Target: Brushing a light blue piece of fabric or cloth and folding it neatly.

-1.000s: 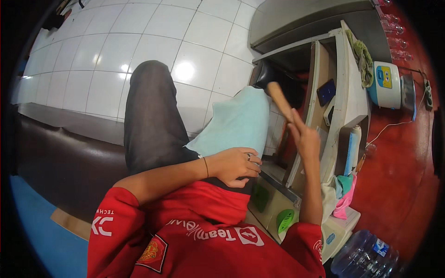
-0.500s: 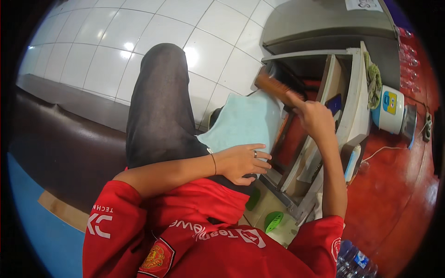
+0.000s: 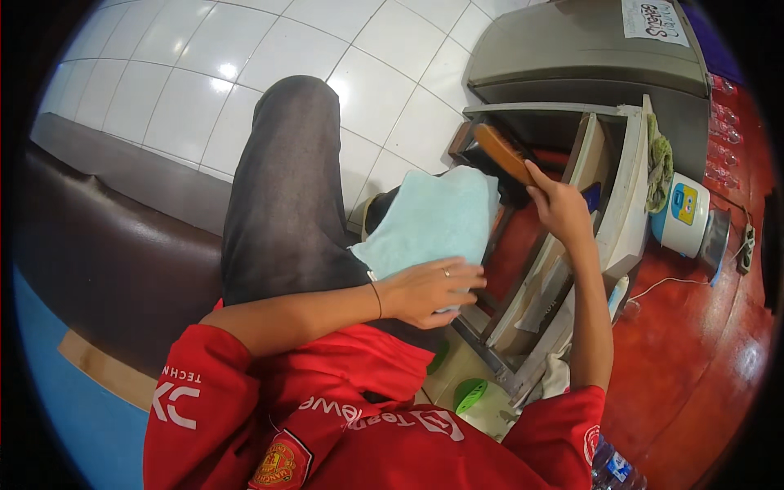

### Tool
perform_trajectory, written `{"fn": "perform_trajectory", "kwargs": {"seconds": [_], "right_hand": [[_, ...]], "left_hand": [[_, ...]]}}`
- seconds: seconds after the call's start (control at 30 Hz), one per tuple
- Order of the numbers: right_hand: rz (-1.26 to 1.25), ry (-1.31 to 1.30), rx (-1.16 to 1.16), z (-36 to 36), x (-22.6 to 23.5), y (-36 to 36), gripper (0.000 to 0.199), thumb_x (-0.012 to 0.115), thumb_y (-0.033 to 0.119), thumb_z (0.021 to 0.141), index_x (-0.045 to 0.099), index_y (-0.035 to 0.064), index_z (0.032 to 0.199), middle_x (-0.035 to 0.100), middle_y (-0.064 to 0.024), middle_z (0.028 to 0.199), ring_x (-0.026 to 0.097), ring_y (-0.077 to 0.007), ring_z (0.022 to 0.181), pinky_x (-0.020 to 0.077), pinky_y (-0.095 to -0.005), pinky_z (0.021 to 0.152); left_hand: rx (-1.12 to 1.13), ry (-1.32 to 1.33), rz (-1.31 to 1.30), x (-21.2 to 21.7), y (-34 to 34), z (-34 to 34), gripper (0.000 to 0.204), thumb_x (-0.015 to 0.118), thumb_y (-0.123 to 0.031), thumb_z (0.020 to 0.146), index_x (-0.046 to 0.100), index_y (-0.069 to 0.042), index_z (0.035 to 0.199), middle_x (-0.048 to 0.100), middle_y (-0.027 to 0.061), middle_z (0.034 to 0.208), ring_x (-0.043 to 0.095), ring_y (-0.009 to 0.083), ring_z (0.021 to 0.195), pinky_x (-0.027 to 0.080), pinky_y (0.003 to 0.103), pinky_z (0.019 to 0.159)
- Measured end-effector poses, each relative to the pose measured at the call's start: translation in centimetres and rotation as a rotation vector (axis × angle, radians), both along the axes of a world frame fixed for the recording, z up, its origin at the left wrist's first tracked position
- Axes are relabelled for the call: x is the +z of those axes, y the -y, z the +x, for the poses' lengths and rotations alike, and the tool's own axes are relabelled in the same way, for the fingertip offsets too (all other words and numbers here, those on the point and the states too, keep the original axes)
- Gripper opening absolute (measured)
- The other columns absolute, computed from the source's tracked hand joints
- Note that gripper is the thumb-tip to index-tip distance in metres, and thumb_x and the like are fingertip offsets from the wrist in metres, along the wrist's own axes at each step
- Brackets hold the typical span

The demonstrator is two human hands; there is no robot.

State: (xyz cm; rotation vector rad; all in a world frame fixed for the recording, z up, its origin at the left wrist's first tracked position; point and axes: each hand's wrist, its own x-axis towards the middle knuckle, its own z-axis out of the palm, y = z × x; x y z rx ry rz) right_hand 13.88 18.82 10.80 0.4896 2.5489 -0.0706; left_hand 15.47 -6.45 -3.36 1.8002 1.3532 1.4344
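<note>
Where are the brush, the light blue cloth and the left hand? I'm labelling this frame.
brush (image 3: pixel 500 152), head view, on its brown wooden back.
light blue cloth (image 3: pixel 433 214), head view, on its flat middle.
left hand (image 3: pixel 429 287), head view, on the back of the hand.

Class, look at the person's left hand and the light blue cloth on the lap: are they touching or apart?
Touching. The head view shows the left hand lying flat on the near end of the light blue cloth, fingers pressed onto it with no gap.

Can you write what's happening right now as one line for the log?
left hand: flat on light blue cloth over lap | right hand: grips brown brush handle | near: open shelf unit
</note>
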Motion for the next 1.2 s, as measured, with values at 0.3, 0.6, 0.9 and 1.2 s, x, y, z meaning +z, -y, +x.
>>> {"fn": "perform_trajectory", "kwargs": {"seconds": [0.3,0.6,0.9,1.2], "right_hand": [[-0.345,0.149,-0.046,-0.6,-2.2,-3.8,0.044,0.063,0.031,0.094,0.060,0.0056,0.130,0.070,-0.0208,0.107,0.067,-0.0186,0.095,0.0497,-0.0335,0.086],[-0.333,-0.130,-0.169,-2.2,-1.1,-3.3,0.043,0.059,0.028,0.097,0.058,0.0053,0.134,0.067,-0.0089,0.092,0.059,-0.0135,0.081,0.0488,-0.0299,0.079],[-0.298,0.424,0.055,-5.5,-3.5,0.3,0.041,0.069,0.035,0.086,0.069,0.0102,0.119,0.072,-0.0190,0.092,0.070,-0.0293,0.081,0.0543,-0.0373,0.075],[-0.560,0.047,-0.070,-6.3,-1.9,-1.8,0.041,0.065,0.034,0.093,0.066,0.0063,0.124,0.073,-0.0138,0.094,0.069,-0.0212,0.086,0.0538,-0.0351,0.078]], "left_hand": [[0.218,-0.162,-0.419,2.6,2.4,0.4,0.074,0.071,-0.049,0.079,0.046,-0.025,0.144,0.019,0.0143,0.161,0.018,0.0509,0.142,0.029,0.074,0.095],[0.381,-0.422,-0.268,3.4,2.9,0.7,0.021,0.057,-0.021,0.082,0.060,-0.010,0.100,0.059,0.0054,0.098,0.059,0.0238,0.093,0.051,0.035,0.081],[0.211,-0.113,-0.138,1.9,1.9,1.6,0.013,0.058,-0.015,0.081,0.054,-0.012,0.093,0.051,0.0053,0.082,0.063,0.0220,0.071,0.054,0.035,0.063],[0.207,-0.027,-0.156,1.9,1.5,1.0,0.014,0.059,-0.010,0.079,0.055,-0.012,0.092,0.052,0.0067,0.084,0.064,0.0234,0.070,0.053,0.036,0.058]]}}
